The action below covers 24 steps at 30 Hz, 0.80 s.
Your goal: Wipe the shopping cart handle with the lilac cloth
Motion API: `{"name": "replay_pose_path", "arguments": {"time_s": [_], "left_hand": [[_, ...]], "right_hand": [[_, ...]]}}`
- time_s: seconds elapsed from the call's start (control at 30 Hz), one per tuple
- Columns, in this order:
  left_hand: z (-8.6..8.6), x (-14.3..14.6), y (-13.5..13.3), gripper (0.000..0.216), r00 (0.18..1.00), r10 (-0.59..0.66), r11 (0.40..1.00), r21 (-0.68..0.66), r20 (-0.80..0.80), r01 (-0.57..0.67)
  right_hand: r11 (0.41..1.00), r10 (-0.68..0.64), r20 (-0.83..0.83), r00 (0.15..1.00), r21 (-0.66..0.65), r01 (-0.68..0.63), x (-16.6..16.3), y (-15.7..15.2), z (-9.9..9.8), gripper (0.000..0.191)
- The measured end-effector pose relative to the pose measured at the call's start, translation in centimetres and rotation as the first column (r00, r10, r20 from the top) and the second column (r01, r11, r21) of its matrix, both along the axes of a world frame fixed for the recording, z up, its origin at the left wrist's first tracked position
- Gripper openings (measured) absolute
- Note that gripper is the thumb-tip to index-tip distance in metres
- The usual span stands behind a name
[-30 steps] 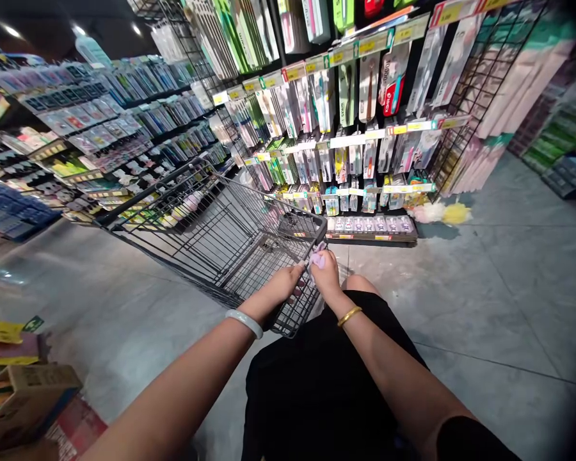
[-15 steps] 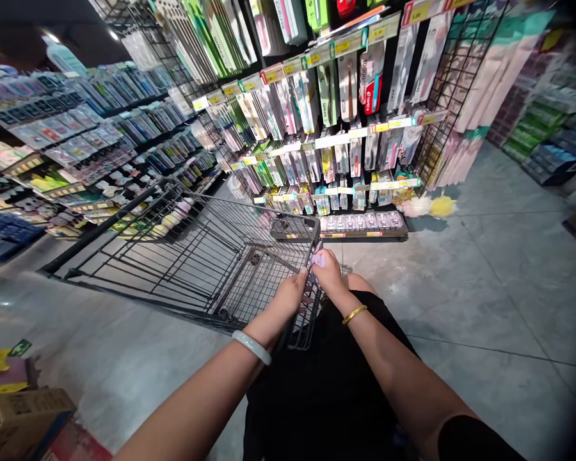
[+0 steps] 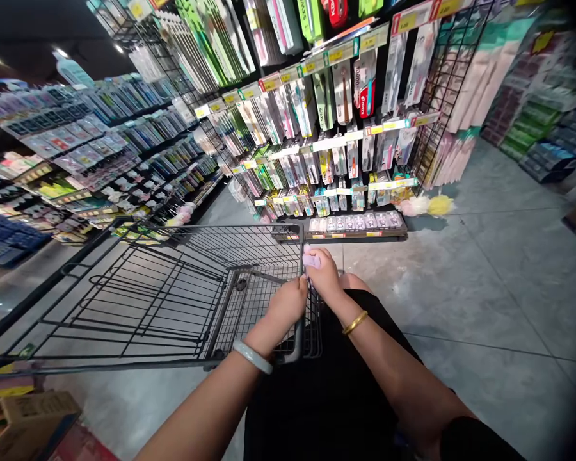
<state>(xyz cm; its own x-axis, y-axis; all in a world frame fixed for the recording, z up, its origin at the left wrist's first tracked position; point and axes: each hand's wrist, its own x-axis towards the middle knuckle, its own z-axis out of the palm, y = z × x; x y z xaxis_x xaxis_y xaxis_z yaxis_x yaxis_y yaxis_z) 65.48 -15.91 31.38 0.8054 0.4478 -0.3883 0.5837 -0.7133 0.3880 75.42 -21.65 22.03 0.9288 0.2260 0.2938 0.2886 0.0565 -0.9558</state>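
Observation:
A dark grey wire shopping cart [image 3: 235, 226] stands in front of me, its front end by my knees and its handle [image 3: 52, 282] off to the left. My left hand [image 3: 287, 301], with a pale bangle on the wrist, is closed round the cart's front end. Close beside it, my right hand [image 3: 325, 271] is closed on a small soft-looking light purple thing [image 3: 311, 259], whose kind I cannot make out. That hand is right at the cart's front edge; whether it also grips the frame is hidden. Inside the cart, only bare mesh shows.
A rack of packaged toothbrushes [image 3: 344, 96] rises ahead, with a low tray of small packs [image 3: 355, 224] at its foot. More stocked shelves [image 3: 100, 134] line the left. A cardboard box [image 3: 38, 413] is at lower left. Grey floor [image 3: 465, 282] stretches to the right.
The cart has swung round, its handle end moving left and nearer to me. My hands have stayed at its front end, shifting only slightly left.

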Motion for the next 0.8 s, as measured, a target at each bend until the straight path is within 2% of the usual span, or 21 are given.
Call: {"name": "replay_pose_path", "arguments": {"time_s": [0.07,0.1,0.23,0.33,0.43,0.5,0.57,0.7,0.73,0.8], "left_hand": [[0.5,0.1,0.5,0.05,0.996,-0.072,0.985,0.156,-0.062,0.081],[0.7,0.2,0.7,0.048,0.993,-0.078,0.976,0.195,-0.084,0.094],[0.9,0.5,2.0,0.041,0.991,-0.105,0.962,0.244,-0.089,0.123],[0.8,0.7,3.8,0.044,0.976,-0.196,0.959,0.188,-0.09,0.21],[0.8,0.8,5.9,0.052,0.946,-0.322,0.944,0.066,-0.032,0.324],[0.7,0.8,7.0,0.058,0.93,-0.368,0.93,0.006,0.008,0.368],[0.5,0.9,7.8,0.061,0.921,-0.389,0.92,-0.034,0.036,0.39],[-0.3,0.9,8.2,0.06,0.9,-0.41,0.906,-0.053,0.147,0.421],[-0.5,0.9,8.1,0.06,0.9,-0.407,0.908,-0.039,0.16,0.417],[-0.7,1.0,8.0,0.06,0.903,-0.405,0.913,0.002,0.143,0.409]], "right_hand": [[1.0,0.015,0.065,0.998,0.018,-0.016,-0.2,0.3,0.3,0.031],[1.0,0.017,0.041,0.999,0.008,-0.018,-0.4,0.5,-0.1,0.032],[0.998,0.027,-0.169,0.985,-0.059,-0.038,-1.4,0.9,-3.4,0.02],[0.996,0.074,-0.214,0.974,-0.041,-0.084,-2.0,1.4,-3.7,0.016],[0.992,0.121,-0.162,0.979,0.062,-0.112,-1.4,2.3,-1.7,0.026],[0.988,0.113,-0.108,0.988,0.116,-0.101,-0.8,2.9,-1.0,0.034],[0.994,0.072,-0.143,0.987,0.092,-0.059,-0.4,3.1,-1.8,0.034],[1.0,0.026,-0.297,0.954,0.014,-0.023,-0.8,2.7,-5.1,0.017],[0.999,0.031,-0.309,0.951,0.016,-0.028,-0.9,2.7,-5.3,0.015],[0.998,0.052,-0.314,0.948,0.037,-0.042,-0.9,2.8,-4.5,0.016]]}}
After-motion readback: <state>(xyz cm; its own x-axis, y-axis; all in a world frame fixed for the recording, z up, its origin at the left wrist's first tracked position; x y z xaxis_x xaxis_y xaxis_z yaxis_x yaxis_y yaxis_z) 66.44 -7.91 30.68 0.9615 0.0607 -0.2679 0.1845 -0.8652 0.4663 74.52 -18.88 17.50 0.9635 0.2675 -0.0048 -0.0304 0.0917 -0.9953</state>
